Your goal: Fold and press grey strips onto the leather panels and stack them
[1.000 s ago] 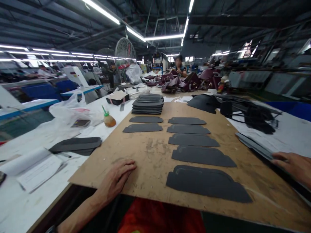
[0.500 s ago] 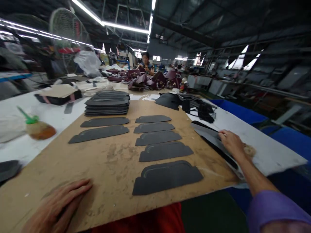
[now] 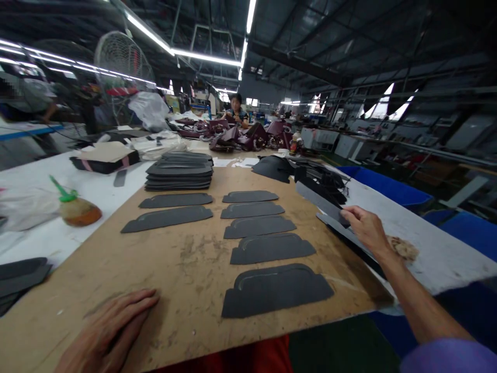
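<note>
Dark grey, flat, notched panels (image 3: 260, 228), five in number, lie in a column on a scuffed brown board (image 3: 186, 269) atop the white counter (image 3: 446, 254); two matching panels (image 3: 169, 219) lie to their left, before a thick dark grey stack of flat pieces (image 3: 178, 178). Right hand (image 3: 367, 229): pinches the near end of a long, thin grey strip (image 3: 320, 201), held over the board's right edge above similar pieces (image 3: 337, 226). Left hand (image 3: 112, 324): rests palm down on the board near its front edge, fingers extended and together.
</note>
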The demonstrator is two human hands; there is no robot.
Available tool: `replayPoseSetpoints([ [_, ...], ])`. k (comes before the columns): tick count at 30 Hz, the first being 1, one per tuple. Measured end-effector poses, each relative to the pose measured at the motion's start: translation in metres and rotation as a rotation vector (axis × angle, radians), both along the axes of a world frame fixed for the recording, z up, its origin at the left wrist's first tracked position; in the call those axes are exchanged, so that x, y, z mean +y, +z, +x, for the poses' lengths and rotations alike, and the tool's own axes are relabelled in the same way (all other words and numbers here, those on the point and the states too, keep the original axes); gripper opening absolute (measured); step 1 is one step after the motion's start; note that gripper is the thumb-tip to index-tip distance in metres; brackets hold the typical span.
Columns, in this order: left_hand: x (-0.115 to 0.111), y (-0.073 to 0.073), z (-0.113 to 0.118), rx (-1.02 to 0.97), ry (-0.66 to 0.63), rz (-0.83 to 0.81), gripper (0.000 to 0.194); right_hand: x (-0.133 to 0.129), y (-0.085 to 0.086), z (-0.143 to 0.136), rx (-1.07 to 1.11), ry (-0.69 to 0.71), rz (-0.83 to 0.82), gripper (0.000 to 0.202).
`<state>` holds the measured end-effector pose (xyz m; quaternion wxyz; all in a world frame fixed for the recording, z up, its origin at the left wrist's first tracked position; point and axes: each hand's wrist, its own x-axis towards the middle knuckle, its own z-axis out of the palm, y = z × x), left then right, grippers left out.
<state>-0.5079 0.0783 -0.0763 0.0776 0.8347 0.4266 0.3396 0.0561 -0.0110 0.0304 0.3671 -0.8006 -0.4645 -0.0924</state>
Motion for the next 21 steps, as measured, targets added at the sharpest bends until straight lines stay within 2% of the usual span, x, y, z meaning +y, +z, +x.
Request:
replayPoseSetpoints([
  [2, -0.013, 0.025, 0.017, -0.104, 0.027, -0.131, 0.032, 0.005, 0.001, -0.042, 0.093, 0.189, -0.025, 0.033],
  [4, -0.028, 0.049, 0.043, -0.236, 0.057, -0.356, 0.039, 0.009, -0.005, -0.093, 0.298, 0.401, -0.052, 0.033],
  [6, -0.037, 0.066, 0.071, -0.507, -0.024, -0.601, 0.051, 0.011, -0.013, -0.146, 0.544, 0.577, -0.083, 0.033],
  [8, -0.041, 0.075, 0.094, -0.775, -0.205, -0.814, 0.058, 0.011, -0.021, -0.193, 0.707, 0.7, -0.148, 0.032],
  [9, -0.041, 0.077, 0.101, -0.853, -0.265, -0.883, 0.052, 0.011, -0.025, -0.213, 0.762, 0.75, -0.181, 0.032],
  [11, -0.04, 0.076, 0.107, -1.013, -0.266, -0.962, 0.038, 0.012, -0.031, -0.241, 0.838, 0.819, -0.235, 0.033],
  [13, -0.039, 0.072, 0.102, -1.119, -0.213, -1.002, 0.034, 0.015, -0.034, -0.256, 0.881, 0.827, -0.249, 0.036],
  [16, -0.041, 0.068, 0.077, -1.216, -0.105, -0.998, 0.031, 0.021, -0.032, -0.264, 0.828, 0.772, -0.218, 0.036],
  [18, -0.046, 0.067, 0.053, -1.271, -0.015, -0.946, 0.028, 0.024, -0.03, -0.268, 0.604, 0.725, -0.138, 0.03],
  [21, -0.055, 0.069, 0.016, -1.306, 0.096, -0.852, 0.023, 0.028, -0.03, -0.279, 0.034, 0.735, 0.053, 0.02],
])
